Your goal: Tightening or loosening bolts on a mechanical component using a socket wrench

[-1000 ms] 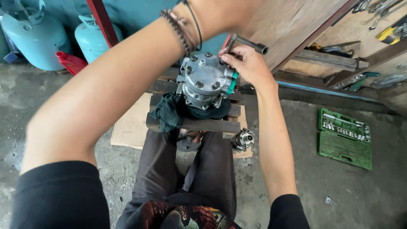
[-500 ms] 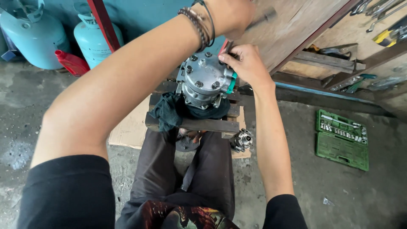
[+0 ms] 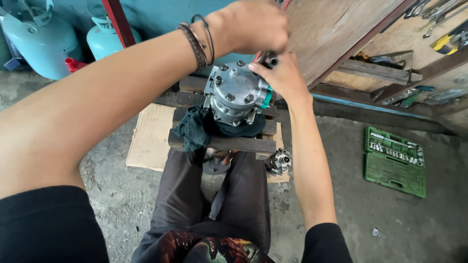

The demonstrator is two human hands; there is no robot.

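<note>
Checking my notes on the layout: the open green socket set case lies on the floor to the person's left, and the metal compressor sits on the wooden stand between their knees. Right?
Not quite. The head view shows the green socket set case on the floor to the person's right, not left. The metal compressor does sit on the wooden stand between their knees.

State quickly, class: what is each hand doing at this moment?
Left hand: closed in a fist above the metal compressor; what it grips cannot be told.
Right hand: closed on a dark tool handle at the compressor's edge.
</note>
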